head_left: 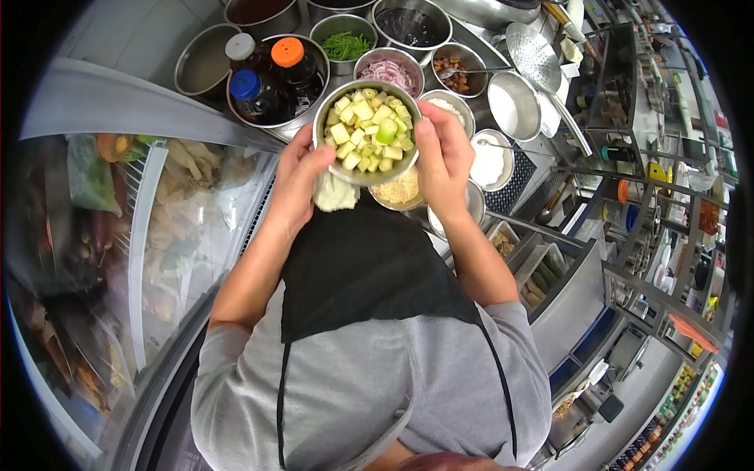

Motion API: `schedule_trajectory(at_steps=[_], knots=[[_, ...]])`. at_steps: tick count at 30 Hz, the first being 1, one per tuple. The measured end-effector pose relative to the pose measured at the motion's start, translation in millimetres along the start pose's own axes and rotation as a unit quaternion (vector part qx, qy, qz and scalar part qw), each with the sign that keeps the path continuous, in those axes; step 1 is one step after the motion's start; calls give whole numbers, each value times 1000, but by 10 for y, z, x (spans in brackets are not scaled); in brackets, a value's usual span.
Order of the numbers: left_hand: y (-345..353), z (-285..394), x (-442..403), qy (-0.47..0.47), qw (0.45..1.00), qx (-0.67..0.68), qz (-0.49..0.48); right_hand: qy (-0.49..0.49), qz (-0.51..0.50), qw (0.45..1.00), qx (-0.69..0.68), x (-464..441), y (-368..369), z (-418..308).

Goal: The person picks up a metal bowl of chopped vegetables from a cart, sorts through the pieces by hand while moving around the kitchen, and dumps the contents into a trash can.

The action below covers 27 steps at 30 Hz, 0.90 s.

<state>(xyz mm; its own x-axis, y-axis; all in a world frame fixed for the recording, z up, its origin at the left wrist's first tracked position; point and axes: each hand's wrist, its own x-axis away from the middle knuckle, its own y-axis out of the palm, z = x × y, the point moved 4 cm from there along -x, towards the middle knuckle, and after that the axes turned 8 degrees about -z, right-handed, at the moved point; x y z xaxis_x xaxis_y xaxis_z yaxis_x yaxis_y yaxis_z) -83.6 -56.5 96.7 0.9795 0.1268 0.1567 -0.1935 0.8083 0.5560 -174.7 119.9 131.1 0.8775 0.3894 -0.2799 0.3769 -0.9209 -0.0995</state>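
Diced leek (363,129), or so it looks, fills the steel bowl (369,178) near the sliced red onion (386,72), and we've got left hand (296,177) and right hand (444,163) clasping opposite sides, presumably for balance!

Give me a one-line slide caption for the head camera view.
Left hand and right hand hold a metal bowl of chopped pale-green pieces, with capped bottles and a perforated skimmer nearby.
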Motion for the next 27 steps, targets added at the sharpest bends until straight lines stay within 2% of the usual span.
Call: schedule_trajectory(at_steps=[1, 4, 5, 9, 13, 16, 17, 20, 21, 24, 27], knots=[[-91, -97, -49, -66, 997, 27, 15, 95, -18, 994, -56, -47, -14, 224], [-161, -195, -67, -120, 991, 2, 55, 147, -28, 989, -9, -36, -43, 377], [-158, -199, -41, -125, 991, 20, 50, 137, -27, 990, -25, 1, -50, 371], [-70, -55, 11, 11, 999, -34, 11, 25, 12, 998, -55, 36, 18, -1], [-174, -198, -134, -106, 994, 10, 29, 157, -32, 987, -34, -48, -43, 404], [-111, -211, -37, -129, 990, 30, 50, 134, -22, 990, -36, -6, -48, 355], [-111, -202, -38, -111, 993, 27, 19, 121, -10, 989, -84, 20, -35, 305], [-26, -70, 18, 13, 999, -52, 5, 26, 8, 999, -41, 38, -51, 41], [-33, -44, -22, 34, 998, -52, -11, 24, 7, 999, -39, 43, -57, 102], [-215, -222, -93, -94, 993, -57, 45, 186, -25, 980, -71, -1, -59, 462], [-227, -279, -41, -91, 995, -37, 31, 181, -34, 981, -63, 80, -81, 518]])
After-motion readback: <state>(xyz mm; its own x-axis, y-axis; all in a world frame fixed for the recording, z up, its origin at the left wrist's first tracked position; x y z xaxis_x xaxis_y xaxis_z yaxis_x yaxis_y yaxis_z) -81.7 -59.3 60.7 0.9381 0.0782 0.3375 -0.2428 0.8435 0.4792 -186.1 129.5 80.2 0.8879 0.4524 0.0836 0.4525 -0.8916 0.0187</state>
